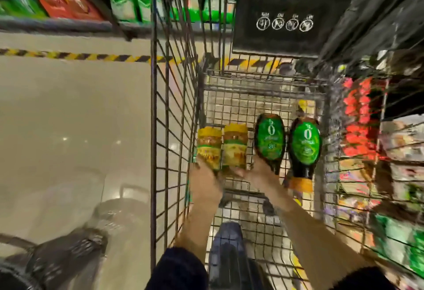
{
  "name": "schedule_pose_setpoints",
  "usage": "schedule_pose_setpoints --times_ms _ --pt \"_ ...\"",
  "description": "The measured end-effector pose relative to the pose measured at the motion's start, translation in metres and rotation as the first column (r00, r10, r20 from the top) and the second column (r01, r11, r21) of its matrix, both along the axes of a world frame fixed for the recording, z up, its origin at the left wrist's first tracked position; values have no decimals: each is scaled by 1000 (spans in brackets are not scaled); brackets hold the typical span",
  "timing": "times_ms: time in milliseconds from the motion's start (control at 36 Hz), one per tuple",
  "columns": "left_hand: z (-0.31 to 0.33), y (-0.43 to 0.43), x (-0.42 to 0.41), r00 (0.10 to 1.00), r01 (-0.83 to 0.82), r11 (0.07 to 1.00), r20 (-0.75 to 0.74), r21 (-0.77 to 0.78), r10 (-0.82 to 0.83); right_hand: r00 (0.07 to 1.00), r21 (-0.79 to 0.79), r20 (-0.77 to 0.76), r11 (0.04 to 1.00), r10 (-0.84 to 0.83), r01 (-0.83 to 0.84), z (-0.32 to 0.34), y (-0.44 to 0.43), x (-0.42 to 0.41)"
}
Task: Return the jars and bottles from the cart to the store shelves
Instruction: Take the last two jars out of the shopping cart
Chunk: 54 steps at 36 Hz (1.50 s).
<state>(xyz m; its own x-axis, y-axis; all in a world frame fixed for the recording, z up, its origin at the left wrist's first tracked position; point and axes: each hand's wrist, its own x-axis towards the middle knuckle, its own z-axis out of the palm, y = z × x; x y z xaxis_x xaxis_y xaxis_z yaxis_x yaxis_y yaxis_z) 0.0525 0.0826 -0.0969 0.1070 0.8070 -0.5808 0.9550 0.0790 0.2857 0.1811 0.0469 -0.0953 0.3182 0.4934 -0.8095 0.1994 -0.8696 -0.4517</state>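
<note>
- Wire shopping cart (174, 115) stands on a pale tiled floor (75, 115); both forearms reach down into its basket.
- Two yellow-labelled jars (222, 146) lie side by side at the basket's left side, touching each other.
- Left hand (205, 180) meets the near end of the left jar; motion blur prevents judging how far its fingers close.
- Two dark bottles with green labels (305, 145) lie to the right of the jars.
- Right hand (260, 170) cups the near end of the left bottle (270, 139), fingers curled under it.
- Shelves of blurred packaged goods (371, 152) flank the cart on the right.
</note>
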Motion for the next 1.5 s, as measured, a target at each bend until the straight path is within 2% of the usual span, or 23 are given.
schedule_pose_setpoints --times_ms 111,250,333,444,583,889,1000,1222,1500 --pt "-6 -5 8 993 -78 997 -89 4 78 994 -29 -69 996 -80 79 -16 -1 -5" --pt "-16 -6 10 988 -99 995 -121 5 99 989 -22 -122 996 -88 85 -22 -2 -8" --pt "-22 -10 6 981 -191 981 -33 -33 190 950 -46 -187 969 -249 244 -35 1 -11" --pt "-25 -13 -1 955 -276 960 101 -51 280 946 -42 -203 968 -253 249 -39 1 -12" --pt "-24 -8 -2 949 -287 955 114 -71 293 934 -45 -190 953 -304 301 -33 8 -6" --pt "-24 12 0 961 -234 962 117 -138 251 971 -40 -195 991 -136 131 -36 20 9" --pt "-23 13 -2 969 -190 971 133 -146 210 969 -55 -213 991 -128 119 -39 24 9" --pt "-18 14 -1 936 -270 946 182 -178 302 991 -54 -100 995 -87 82 -39 26 8" --pt "6 7 7 863 -342 926 337 -160 377 999 106 29 994 -40 36 -9 11 18"
